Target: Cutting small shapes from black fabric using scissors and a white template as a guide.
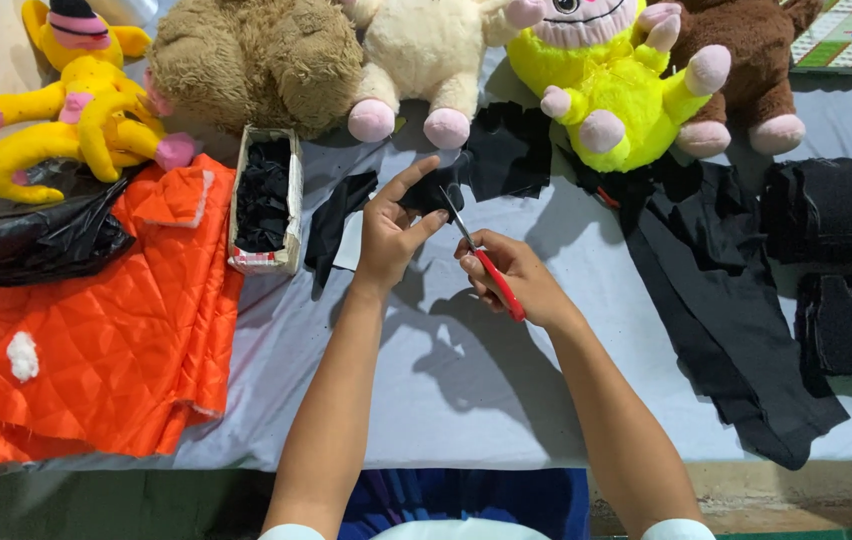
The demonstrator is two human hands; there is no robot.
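Observation:
My left hand pinches a small black fabric piece between thumb and fingers, held above the grey cloth-covered table. My right hand grips red-handled scissors, whose metal blades point up toward the black piece and touch its edge. Both forearms reach in from the bottom of the view.
A small cardboard box of black scraps sits to the left, beside orange quilted fabric and a black plastic bag. Several plush toys line the far edge. Black fabric and stacked black cut pieces lie to the right.

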